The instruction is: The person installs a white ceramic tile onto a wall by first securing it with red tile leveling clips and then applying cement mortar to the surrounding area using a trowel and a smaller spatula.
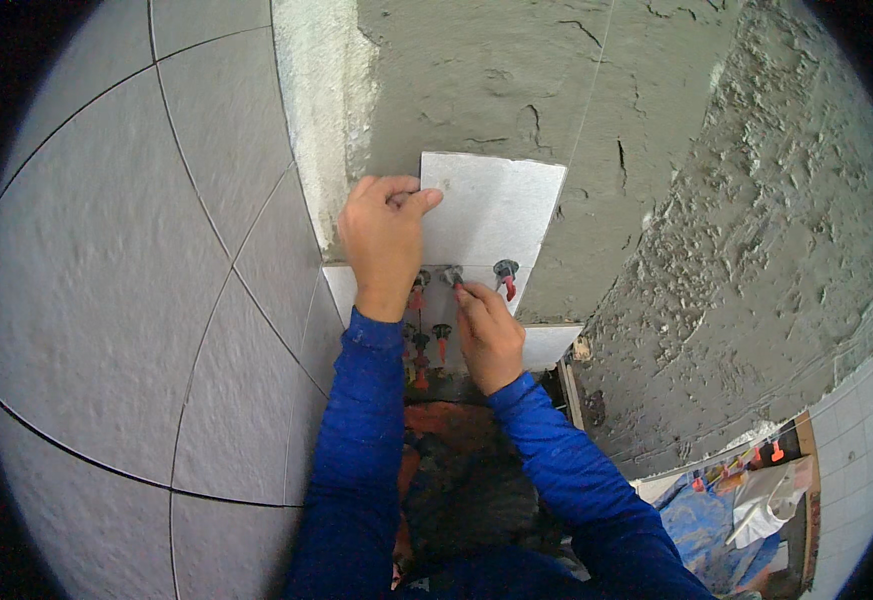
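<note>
A light grey wall tile [496,205] stands against the mortar-coated wall, just above a lower row of tiles. My left hand [384,235] is closed at its upper left edge, with the thumb on the tile's face and the fingers curled at the side. My right hand [489,333] pinches a grey round tile-levelling spacer [451,275] at the joint below the tile. To its right, another levelling spacer [506,275] with a black cap and a red handle sits in the same joint. Several more, such as one red-handled spacer [441,340], show between my forearms.
Large grey tiles [106,260] cover the wall on the left. Grey mortar [476,80] coats the wall ahead, rougher on the right [756,200]. A thin line [592,95] runs down it. At the lower right lie a blue sheet [701,530] and a white bag [761,505].
</note>
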`<control>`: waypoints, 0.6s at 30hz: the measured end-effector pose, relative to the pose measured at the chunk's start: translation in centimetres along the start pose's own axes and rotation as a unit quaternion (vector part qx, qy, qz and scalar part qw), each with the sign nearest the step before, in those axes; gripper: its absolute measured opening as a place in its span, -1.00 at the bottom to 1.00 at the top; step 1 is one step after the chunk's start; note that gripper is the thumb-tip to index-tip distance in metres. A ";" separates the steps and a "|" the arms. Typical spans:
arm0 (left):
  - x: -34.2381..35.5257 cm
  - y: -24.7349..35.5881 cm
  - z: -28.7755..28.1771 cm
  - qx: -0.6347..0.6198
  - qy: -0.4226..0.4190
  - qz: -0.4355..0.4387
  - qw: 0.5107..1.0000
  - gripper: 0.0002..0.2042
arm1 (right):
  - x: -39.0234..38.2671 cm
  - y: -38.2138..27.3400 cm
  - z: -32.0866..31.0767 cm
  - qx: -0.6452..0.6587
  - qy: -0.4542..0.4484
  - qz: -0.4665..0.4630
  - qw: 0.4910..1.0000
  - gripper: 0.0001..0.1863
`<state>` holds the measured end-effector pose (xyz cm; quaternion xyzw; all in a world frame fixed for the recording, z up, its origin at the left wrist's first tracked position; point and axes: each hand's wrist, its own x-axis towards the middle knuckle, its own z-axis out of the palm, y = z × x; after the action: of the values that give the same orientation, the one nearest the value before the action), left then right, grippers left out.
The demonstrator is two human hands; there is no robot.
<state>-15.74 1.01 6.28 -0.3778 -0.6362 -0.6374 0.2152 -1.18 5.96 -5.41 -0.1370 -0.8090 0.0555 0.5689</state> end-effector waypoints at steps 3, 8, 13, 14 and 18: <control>0.0 -0.1 0.0 0.007 0.004 -0.001 1.000 -0.73 | 0.6 -0.8 0.0 -0.038 -0.050 0.011 0.998 -0.68; 0.0 0.1 -0.2 0.010 -0.006 -0.024 1.000 -0.72 | 1.9 -2.1 0.1 -0.061 -0.098 0.023 0.993 -0.79; -0.5 0.2 -0.4 -0.006 0.006 -0.005 1.000 -0.71 | 2.9 -3.0 0.4 -0.086 -0.115 0.056 0.988 -0.88; -1.2 0.1 -0.7 -0.003 0.024 0.013 1.000 -0.70 | 3.0 -3.1 0.4 -0.094 -0.119 0.067 0.986 -0.88; -6.4 -0.2 -1.7 -0.162 0.168 -0.096 0.968 -0.73 | 3.3 -3.3 0.0 -0.095 -0.113 0.091 0.985 -0.83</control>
<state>-12.26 -1.98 1.49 -0.2318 -0.5127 -0.8039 0.1929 -2.70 3.75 -1.66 -0.2558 -0.8541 0.0451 0.4507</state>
